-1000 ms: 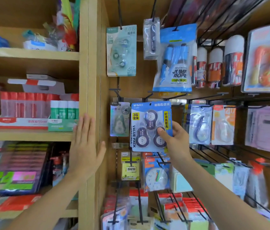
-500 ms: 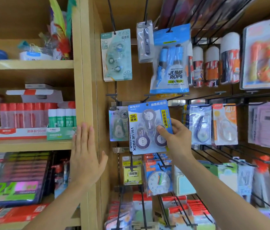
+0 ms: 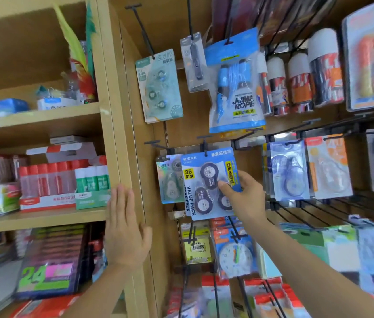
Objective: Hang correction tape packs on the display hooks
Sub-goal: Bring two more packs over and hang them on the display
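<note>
Pack: the blue correction tape pack (image 3: 206,177) is a flat card with 3 dispensers under a clear blister, tilted slightly, its top edge up at a black hook (image 3: 203,144) in the middle row of the display.
On the hook or not: the hook's tip crosses the card's top edge, but I cannot tell whether the hole is threaded.
Right hand: the right hand (image 3: 248,198) pinches the pack at its lower right, thumb on the front blister and fingers behind the card.
Handling: it is probably light and fairly stiff. The card may bend near the hole and the blister looks slick, so the bare card edge is the better place to hold.
Next move: likely to line the hole up with the tip and slide the pack back.
Neighbour: a smaller pack (image 3: 170,180) hangs just beside it on the left, partly overlapped.
Left hand: the left hand (image 3: 125,228) lies flat, fingers straight and together, against the wooden post (image 3: 124,134) and holds nothing.
Above: a jump rope bag (image 3: 235,88) hangs on the upper row.
</note>
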